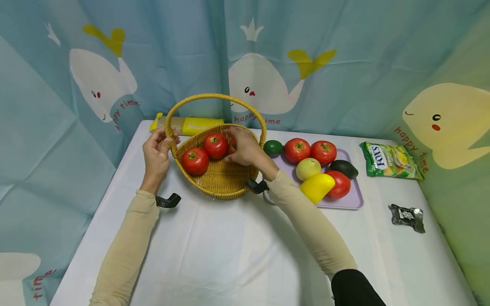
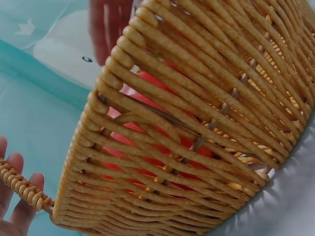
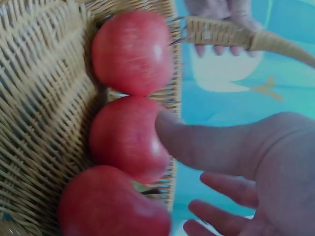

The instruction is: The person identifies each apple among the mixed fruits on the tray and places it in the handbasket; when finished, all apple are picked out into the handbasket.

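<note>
A wicker basket (image 1: 218, 182) with a tall arched handle stands on the white table, tipped toward the head camera. Inside it, three red tomatoes lie in a row along the back: a left tomato (image 1: 195, 161), a middle tomato (image 1: 216, 145) and a third tomato (image 1: 232, 145) partly hidden by my right hand. My left hand (image 1: 156, 155) holds the left foot of the basket handle (image 2: 22, 189), fingers around it. Over the basket's right back rim reaches my right hand (image 1: 246, 146). Its thumb (image 3: 206, 147) overlaps a tomato (image 3: 129, 137) in the right wrist view, with the fingers spread apart beyond the rim.
To the basket's right, a lilac tray (image 1: 357, 199) bears several tomatoes, a yellow mango (image 1: 317, 188), a pale green fruit (image 1: 308, 169) and dark green fruits. A yellow noodle packet (image 1: 199, 126) lies behind the basket. Farther right are a green snack packet (image 1: 390, 161) and a small black packet (image 1: 407, 217).
</note>
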{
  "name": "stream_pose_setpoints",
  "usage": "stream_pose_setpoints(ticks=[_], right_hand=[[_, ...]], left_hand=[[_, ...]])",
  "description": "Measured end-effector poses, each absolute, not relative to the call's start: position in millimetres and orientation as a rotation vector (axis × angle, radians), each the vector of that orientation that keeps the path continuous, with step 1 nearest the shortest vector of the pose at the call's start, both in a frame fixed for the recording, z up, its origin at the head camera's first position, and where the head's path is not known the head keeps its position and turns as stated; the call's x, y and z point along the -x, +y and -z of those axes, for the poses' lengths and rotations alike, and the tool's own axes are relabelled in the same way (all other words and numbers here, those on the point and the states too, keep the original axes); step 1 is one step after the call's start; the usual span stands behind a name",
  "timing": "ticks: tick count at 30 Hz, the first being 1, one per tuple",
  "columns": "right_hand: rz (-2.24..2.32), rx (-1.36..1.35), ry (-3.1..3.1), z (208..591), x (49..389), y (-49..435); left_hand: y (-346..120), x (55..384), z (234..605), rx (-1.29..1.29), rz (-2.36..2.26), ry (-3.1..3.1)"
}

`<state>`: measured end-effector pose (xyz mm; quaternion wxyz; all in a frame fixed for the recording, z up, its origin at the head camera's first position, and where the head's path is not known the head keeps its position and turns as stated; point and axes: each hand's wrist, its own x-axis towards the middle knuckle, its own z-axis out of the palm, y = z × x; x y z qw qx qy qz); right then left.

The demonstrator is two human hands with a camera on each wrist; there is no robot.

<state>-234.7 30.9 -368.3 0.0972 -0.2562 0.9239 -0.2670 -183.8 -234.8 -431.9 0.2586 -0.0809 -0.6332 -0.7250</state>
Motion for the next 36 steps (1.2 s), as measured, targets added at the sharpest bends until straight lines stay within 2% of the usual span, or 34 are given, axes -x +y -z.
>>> stream_pose_setpoints(ticks=[7, 14, 20, 36], right_hand=[[0.932, 1.001, 2.604, 349.5, 213.2, 55.1], [1.142, 1.110, 2.391, 331.9, 194.1, 86.7], [1.315, 1.042, 2.302, 325.0, 183.8, 112.8], [1.401, 0.951, 2.450, 323.0, 163.0, 168.7]], left_hand=[[-233.9, 182.0, 430.5, 0.209, 1.948, -1.727], [-233.6, 181.5, 429.6, 0.215, 1.969, -1.695], [-232.7, 182.8, 430.6, 0.221, 1.990, -1.679], [-232.5, 183.1, 431.7, 0.213, 2.014, -1.650]])
